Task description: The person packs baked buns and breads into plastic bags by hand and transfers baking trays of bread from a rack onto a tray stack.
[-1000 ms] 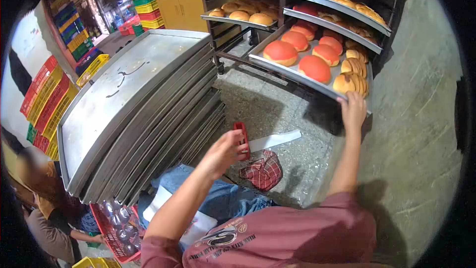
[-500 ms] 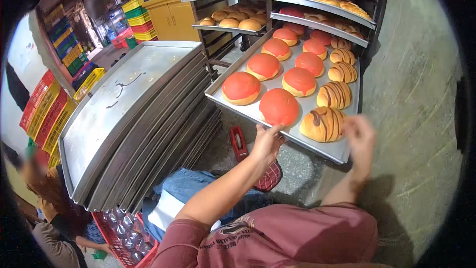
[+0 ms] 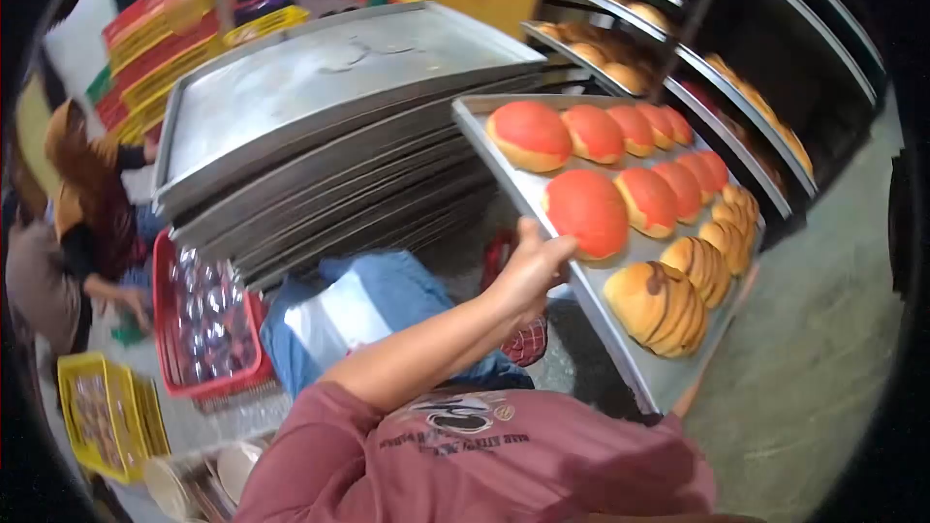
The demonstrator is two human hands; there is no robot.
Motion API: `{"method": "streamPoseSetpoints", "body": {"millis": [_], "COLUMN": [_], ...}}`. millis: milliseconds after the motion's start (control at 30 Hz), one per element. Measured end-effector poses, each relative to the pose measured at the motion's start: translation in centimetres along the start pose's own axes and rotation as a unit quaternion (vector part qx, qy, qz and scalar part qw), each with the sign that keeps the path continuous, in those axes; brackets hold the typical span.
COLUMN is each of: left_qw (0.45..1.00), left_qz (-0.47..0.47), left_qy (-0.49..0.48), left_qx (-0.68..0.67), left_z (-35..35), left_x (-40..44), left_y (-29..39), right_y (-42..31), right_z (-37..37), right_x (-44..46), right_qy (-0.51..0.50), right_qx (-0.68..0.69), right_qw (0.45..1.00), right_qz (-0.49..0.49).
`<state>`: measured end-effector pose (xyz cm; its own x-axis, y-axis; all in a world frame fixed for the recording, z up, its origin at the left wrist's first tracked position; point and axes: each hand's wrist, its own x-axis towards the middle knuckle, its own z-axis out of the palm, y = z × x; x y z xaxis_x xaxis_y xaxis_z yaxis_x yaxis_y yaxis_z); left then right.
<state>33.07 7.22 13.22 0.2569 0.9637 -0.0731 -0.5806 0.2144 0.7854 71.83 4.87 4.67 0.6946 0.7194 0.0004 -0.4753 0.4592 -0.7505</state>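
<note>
My left hand (image 3: 539, 269) grips the near rim of a metal baking tray (image 3: 606, 337), thumb on top. The tray slants, its far part reaching the rack. Two rows of buns with red-orange topping (image 3: 587, 214) lie on it, beside a row of buns striped with brown icing (image 3: 657, 310). Of my right arm, only a strip of skin (image 3: 690, 395) shows along the tray's right edge; the fingers are hidden behind the tray.
A tall stack of metal trays (image 3: 339, 53) stands left of the held tray. The rack (image 3: 668, 53) carries more bread. On the left are a red crate (image 3: 167, 329) of wrapped items, a yellow crate (image 3: 73, 421) and seated people (image 3: 92, 194). A wall (image 3: 843, 329) rises at right.
My view has swung leftward. The tray has turned and come out toward me, away from the rack. My right hand went from beside the nearest striped bun to behind the tray's right edge.
</note>
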Motion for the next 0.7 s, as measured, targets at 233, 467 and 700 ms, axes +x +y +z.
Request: {"method": "streamPoseSetpoints", "body": {"millis": [233,467,700], "left_qw": [0.998,0.993,0.988], "left_qz": [0.038,0.101,0.139], "left_qy": [-0.028,-0.006,0.065], "left_qx": [0.046,0.058,0.004], "left_z": [-0.9,-5.2,-9.3], "left_x": [-3.3,-6.7,-12.3], "left_y": [7.0,12.5,15.4], "right_y": [-0.7,-1.1,-1.3], "right_z": [5.7,10.1,14.9], "right_x": [-6.2,-11.7,-17.4], "right_qy": [-0.012,-0.036,-0.079], "right_qx": [-0.047,-0.068,-0.073], "right_qw": [0.999,0.997,0.994], "right_qz": [-0.015,-0.017,-0.012]}}
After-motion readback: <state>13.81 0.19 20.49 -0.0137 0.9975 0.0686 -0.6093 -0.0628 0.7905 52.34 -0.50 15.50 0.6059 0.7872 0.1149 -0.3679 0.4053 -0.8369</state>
